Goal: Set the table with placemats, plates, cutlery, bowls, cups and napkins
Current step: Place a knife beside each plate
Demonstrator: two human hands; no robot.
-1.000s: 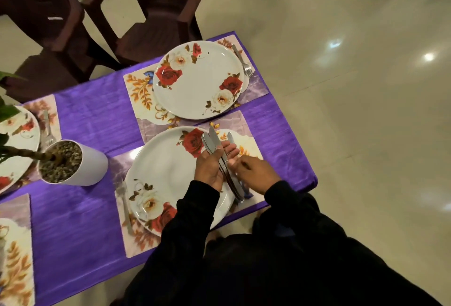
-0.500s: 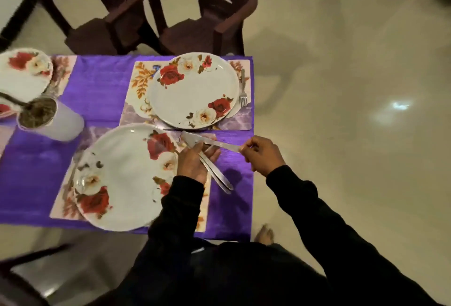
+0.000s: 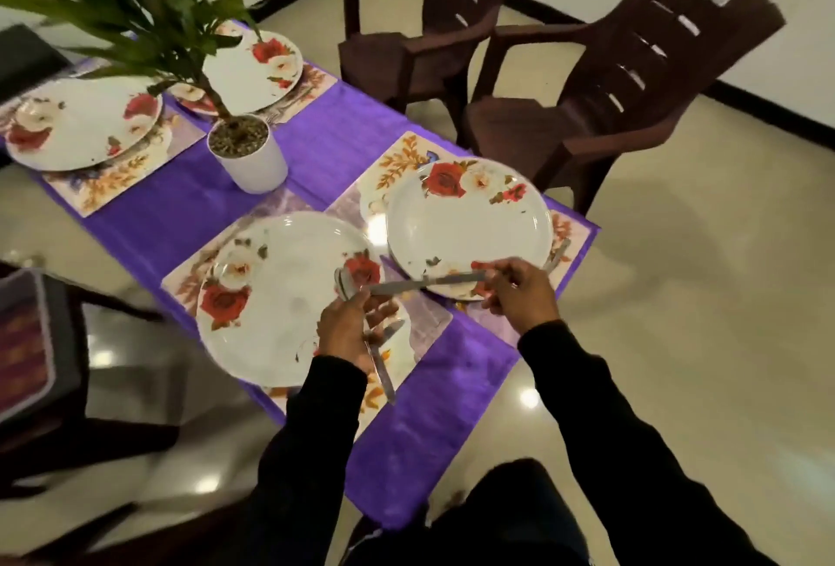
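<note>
Beyond your right hand (image 3: 519, 294), now gripping one knife (image 3: 429, 283), sits a plate (image 3: 470, 226); your left hand (image 3: 350, 328) still clutches cutlery (image 3: 382, 369).

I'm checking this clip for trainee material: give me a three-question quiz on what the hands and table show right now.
1. True or false: the right hand pinches one knife by its handle.
2. What does the left hand grip?
A. a napkin
B. a bundle of cutlery
C. a cup
3. How many floral plates are in view?

Key:
1. True; the knife lies level over the far plate.
2. B.
3. Four; one is half hidden behind the potted plant.
</note>
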